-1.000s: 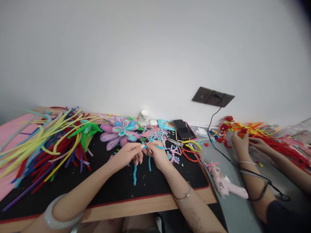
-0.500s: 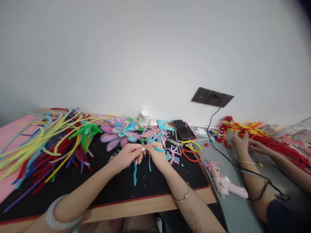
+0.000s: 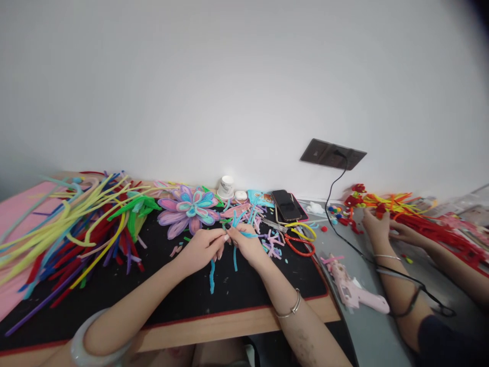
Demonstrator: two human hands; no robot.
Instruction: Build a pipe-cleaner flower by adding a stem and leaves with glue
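My right hand [image 3: 248,248] pinches a bundle of blue fuzzy craft stems [image 3: 236,220]; my left hand [image 3: 201,248] meets it, thumb and finger pressed together, though I cannot tell what is between them. From the pinch, some ends point to the far side and another runs right over my right hand, which is nearer the bundle. Two blue lengths point to the near side, above the black mat [image 3: 260,290]; their joins are hidden.

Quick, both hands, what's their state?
Left hand: closed, pinching blue fuzzy stems.
Right hand: closed on the same blue fuzzy stems.
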